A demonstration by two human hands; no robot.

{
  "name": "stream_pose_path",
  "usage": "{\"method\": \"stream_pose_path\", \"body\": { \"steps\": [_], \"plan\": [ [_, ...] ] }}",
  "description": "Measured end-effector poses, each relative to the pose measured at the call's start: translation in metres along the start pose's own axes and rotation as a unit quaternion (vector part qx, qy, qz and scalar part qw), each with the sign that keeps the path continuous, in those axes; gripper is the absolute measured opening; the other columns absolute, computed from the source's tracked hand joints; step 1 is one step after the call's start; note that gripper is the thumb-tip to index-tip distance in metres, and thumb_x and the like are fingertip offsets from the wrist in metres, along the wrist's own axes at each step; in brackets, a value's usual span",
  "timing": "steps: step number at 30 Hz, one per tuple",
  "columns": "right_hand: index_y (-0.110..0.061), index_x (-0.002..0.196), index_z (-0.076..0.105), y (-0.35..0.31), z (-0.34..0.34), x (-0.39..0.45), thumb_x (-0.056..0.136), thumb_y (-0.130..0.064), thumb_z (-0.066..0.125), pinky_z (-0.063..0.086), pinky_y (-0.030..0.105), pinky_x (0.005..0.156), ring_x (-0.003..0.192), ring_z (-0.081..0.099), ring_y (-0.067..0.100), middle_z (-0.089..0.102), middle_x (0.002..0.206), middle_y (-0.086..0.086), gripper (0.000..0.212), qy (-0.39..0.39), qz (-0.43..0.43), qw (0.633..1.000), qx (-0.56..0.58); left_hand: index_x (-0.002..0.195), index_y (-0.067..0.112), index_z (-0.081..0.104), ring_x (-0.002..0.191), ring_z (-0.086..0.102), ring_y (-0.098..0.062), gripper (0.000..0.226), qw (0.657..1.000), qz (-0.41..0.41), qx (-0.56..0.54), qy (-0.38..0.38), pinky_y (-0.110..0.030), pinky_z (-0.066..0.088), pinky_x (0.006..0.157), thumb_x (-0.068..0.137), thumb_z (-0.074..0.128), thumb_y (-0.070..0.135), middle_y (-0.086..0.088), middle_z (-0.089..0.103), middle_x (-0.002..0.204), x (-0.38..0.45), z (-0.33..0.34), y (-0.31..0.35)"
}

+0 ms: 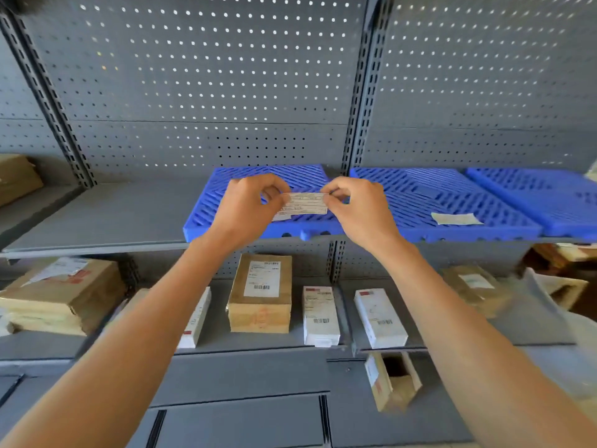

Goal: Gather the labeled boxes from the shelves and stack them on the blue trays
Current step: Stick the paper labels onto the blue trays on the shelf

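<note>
Both hands hold one small white paper label (305, 204) by its ends, above the leftmost blue tray (206, 218). My left hand (250, 206) pinches its left end, my right hand (357, 208) its right end. Two more blue trays (420, 189) (542, 202) lie to the right on the same shelf; another label (455, 218) rests on the middle one. On the shelf below stand a brown labeled box (261, 294), two white labeled boxes (320, 315) (379, 316), and a further white box (195, 321) partly hidden by my left forearm.
A stack of brown parcels (64, 294) sits at the lower left, another brown parcel (17, 177) at the upper left. An open brown box (392, 381) lies on the lowest shelf. More parcels and grey bags (529, 302) crowd the right. Grey pegboard backs the shelves.
</note>
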State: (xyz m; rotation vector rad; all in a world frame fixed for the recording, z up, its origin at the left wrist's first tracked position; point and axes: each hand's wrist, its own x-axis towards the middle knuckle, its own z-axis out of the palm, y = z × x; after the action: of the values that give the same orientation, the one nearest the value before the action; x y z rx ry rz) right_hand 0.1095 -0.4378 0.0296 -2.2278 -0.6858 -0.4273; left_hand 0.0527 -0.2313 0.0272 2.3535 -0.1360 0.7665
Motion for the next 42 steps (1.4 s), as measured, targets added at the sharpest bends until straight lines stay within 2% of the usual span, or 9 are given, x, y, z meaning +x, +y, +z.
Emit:
{"method": "stream_pose_path", "body": {
  "steps": [3, 5, 9, 12, 16, 20, 27, 33, 42],
  "plan": [
    [-0.017, 0.103, 0.075, 0.032, -0.042, -0.024, 0.096, -0.019, 0.065, 0.047, 0.018, 0.081, 0.088, 0.066, 0.006, 0.075, 0.093, -0.005, 0.012, 0.019, 0.016, 1.0, -0.01, 0.093, 0.021, 0.073, 0.07, 0.06, 0.006, 0.003, 1.0, 0.01, -0.006, -0.019, -0.005, 0.039, 0.066, 0.093, 0.07, 0.021, 0.009, 0.072, 0.078, -0.001, 0.039, 0.039],
    [-0.016, 0.102, 0.075, 0.054, -0.069, -0.041, 0.095, -0.017, 0.065, 0.047, 0.018, 0.082, 0.089, 0.066, 0.006, 0.075, 0.093, -0.005, 0.012, 0.031, 0.032, 0.999, -0.011, 0.093, 0.023, 0.074, 0.076, 0.063, 0.001, 0.004, 0.999, 0.014, -0.001, -0.031, -0.016, 0.047, 0.075, 0.093, 0.07, 0.022, 0.01, 0.072, 0.078, -0.002, 0.066, 0.066],
    [-0.017, 0.098, 0.076, 0.101, -0.119, -0.076, 0.095, -0.015, 0.066, 0.04, 0.001, 0.074, 0.086, 0.065, 0.001, 0.074, 0.09, -0.009, 0.01, 0.057, 0.068, 0.996, -0.012, 0.094, 0.028, 0.073, 0.083, 0.065, -0.004, 0.004, 0.997, 0.021, -0.005, -0.069, -0.033, 0.054, 0.082, 0.093, 0.069, 0.027, 0.015, 0.071, 0.081, -0.002, 0.12, 0.119],
    [-0.016, 0.098, 0.076, 0.133, -0.156, -0.099, 0.094, -0.014, 0.067, 0.039, -0.001, 0.073, 0.082, 0.063, -0.002, 0.073, 0.09, -0.009, 0.01, 0.077, 0.087, 0.993, -0.021, 0.094, 0.027, 0.073, 0.083, 0.066, -0.007, 0.003, 0.995, 0.04, -0.023, -0.094, -0.038, 0.056, 0.084, 0.093, 0.069, 0.027, 0.012, 0.072, 0.084, -0.001, 0.158, 0.154],
    [-0.015, 0.095, 0.076, 0.168, -0.201, -0.122, 0.093, -0.013, 0.067, 0.037, -0.004, 0.073, 0.08, 0.06, -0.011, 0.071, 0.09, -0.012, 0.01, 0.101, 0.11, 0.988, -0.038, 0.094, 0.031, 0.071, 0.084, 0.066, -0.007, 0.004, 0.989, 0.057, -0.042, -0.127, -0.04, 0.056, 0.083, 0.093, 0.069, 0.027, 0.014, 0.07, 0.082, 0.0, 0.206, 0.194],
    [-0.018, 0.094, 0.075, 0.199, -0.235, -0.136, 0.094, -0.014, 0.066, 0.037, -0.002, 0.072, 0.08, 0.059, -0.008, 0.069, 0.087, -0.013, 0.011, 0.118, 0.137, 0.981, -0.068, 0.093, 0.031, 0.07, 0.083, 0.064, -0.007, 0.006, 0.984, 0.077, -0.048, -0.153, -0.041, 0.056, 0.082, 0.094, 0.068, 0.026, 0.014, 0.068, 0.081, 0.007, 0.248, 0.228],
    [-0.019, 0.097, 0.076, 0.251, -0.276, -0.13, 0.094, -0.016, 0.067, 0.047, 0.018, 0.08, 0.086, 0.065, 0.002, 0.072, 0.092, -0.011, 0.01, 0.171, 0.169, 0.967, -0.081, 0.096, 0.032, 0.07, 0.087, 0.065, -0.01, 0.008, 0.979, 0.097, -0.057, -0.169, -0.042, 0.057, 0.082, 0.096, 0.065, 0.027, 0.01, 0.071, 0.088, 0.044, 0.306, 0.269],
    [-0.019, 0.099, 0.075, 0.293, -0.303, -0.108, 0.095, -0.015, 0.066, 0.041, 0.001, 0.072, 0.082, 0.06, -0.009, 0.07, 0.091, -0.012, 0.01, 0.182, 0.171, 0.964, -0.097, 0.099, 0.029, 0.072, 0.083, 0.066, -0.01, 0.008, 0.975, 0.116, -0.084, -0.172, -0.041, 0.058, 0.08, 0.095, 0.067, 0.024, 0.013, 0.07, 0.082, 0.081, 0.35, 0.287],
    [-0.014, 0.106, 0.076, 0.354, -0.341, -0.08, 0.095, -0.013, 0.065, 0.038, -0.002, 0.072, 0.081, 0.057, -0.016, 0.067, 0.092, -0.013, 0.016, 0.159, 0.146, 0.972, -0.095, 0.106, 0.026, 0.076, 0.084, 0.068, -0.011, 0.019, 0.983, 0.088, -0.077, -0.145, -0.04, 0.059, 0.08, 0.094, 0.065, 0.016, 0.007, 0.075, 0.086, 0.112, 0.405, 0.309]
  ]
}}
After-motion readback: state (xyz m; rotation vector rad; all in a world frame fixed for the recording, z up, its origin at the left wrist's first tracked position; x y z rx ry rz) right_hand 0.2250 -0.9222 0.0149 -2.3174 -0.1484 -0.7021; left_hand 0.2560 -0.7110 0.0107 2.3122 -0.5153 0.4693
